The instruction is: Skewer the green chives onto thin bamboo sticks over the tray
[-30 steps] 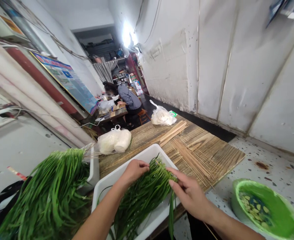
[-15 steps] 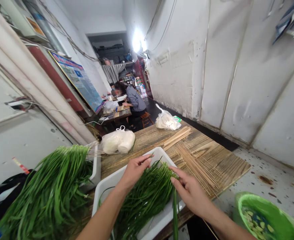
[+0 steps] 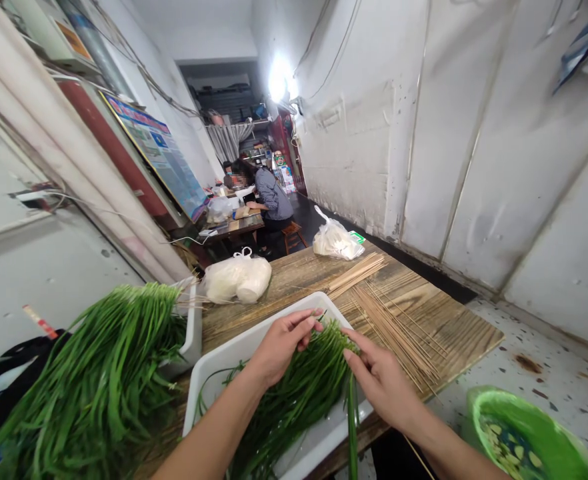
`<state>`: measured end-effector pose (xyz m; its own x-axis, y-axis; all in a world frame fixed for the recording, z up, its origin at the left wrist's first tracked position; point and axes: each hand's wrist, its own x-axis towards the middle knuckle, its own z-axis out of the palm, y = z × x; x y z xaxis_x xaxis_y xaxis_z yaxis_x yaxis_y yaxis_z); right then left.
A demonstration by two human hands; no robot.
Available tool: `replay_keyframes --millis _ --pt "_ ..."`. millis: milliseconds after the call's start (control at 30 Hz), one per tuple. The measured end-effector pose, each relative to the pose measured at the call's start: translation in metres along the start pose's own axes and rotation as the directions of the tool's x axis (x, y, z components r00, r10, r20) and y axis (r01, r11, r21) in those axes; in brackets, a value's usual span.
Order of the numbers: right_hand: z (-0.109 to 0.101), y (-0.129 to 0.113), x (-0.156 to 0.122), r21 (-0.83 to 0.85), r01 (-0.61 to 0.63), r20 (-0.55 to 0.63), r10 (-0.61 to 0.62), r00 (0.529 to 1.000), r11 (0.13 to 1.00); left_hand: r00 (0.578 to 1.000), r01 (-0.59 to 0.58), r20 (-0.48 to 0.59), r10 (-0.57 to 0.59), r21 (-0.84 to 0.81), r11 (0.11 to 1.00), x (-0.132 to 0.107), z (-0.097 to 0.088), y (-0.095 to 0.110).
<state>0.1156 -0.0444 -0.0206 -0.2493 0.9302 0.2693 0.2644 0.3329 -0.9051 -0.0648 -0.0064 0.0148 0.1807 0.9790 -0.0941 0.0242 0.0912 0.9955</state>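
Observation:
Over a white tray (image 3: 209,365) heaped with green garlic chives (image 3: 304,393), both my hands work at the pale stem ends. My left hand (image 3: 290,341) is closed in a pinch on a garlic chive, whose dark green tip pokes past the fingers. My right hand (image 3: 381,380) is closed at the tray's right side, thumb and forefinger pinching a few garlic chives whose leaves hang down over the rim. A thin wooden stick (image 3: 419,457) shows below my right wrist; whether that hand holds it is hidden.
Bamboo skewers (image 3: 394,327) lie loose on the wooden table (image 3: 454,327). Left stands a second white container (image 3: 193,327) piled with garlic chives (image 3: 109,373). White plastic bags (image 3: 239,277) sit behind. A green bucket (image 3: 549,433) is at lower right. A person (image 3: 271,193) sits farther back.
My left hand has moved slightly right, closer to my right hand, with its fingers pinched. My right hand stays almost in place. The view has shifted slightly.

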Motion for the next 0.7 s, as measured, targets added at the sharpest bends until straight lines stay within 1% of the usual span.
replay_keyframes --millis 100,233,400,533,633,700 --pt "-0.0001 0.0015 -0.0027 -0.001 0.003 -0.010 -0.003 1.000 1.000 0.998 -0.052 -0.015 0.053 0.046 0.998 -0.0014 0.0029 0.0021" --pt "-0.0005 0.0017 -0.0042 -0.005 0.023 -0.025 -0.023 0.999 1.000 0.997 -0.039 -0.068 0.044 0.077 0.996 -0.0021 0.0038 0.0026" --pt "-0.0015 -0.0010 -0.0053 0.003 0.029 -0.021 -0.029 0.999 1.000 0.992 -0.055 -0.109 0.068 0.120 0.991 -0.0018 0.0043 0.0013" --pt "-0.0022 -0.0036 -0.0057 -0.004 0.036 -0.020 -0.036 0.999 0.999 0.988 -0.046 -0.141 0.060 0.098 0.994 -0.0014 0.0054 -0.0031" --pt "-0.0024 -0.0036 -0.0048 -0.014 0.036 -0.017 -0.036 0.999 0.999 0.988 -0.035 -0.145 0.044 0.067 0.997 -0.0021 0.0062 -0.0048" --pt "-0.0023 -0.0030 -0.0043 -0.019 0.035 -0.013 -0.036 0.999 0.999 0.988 -0.043 -0.141 0.054 0.080 0.996 -0.0032 0.0074 -0.0032"
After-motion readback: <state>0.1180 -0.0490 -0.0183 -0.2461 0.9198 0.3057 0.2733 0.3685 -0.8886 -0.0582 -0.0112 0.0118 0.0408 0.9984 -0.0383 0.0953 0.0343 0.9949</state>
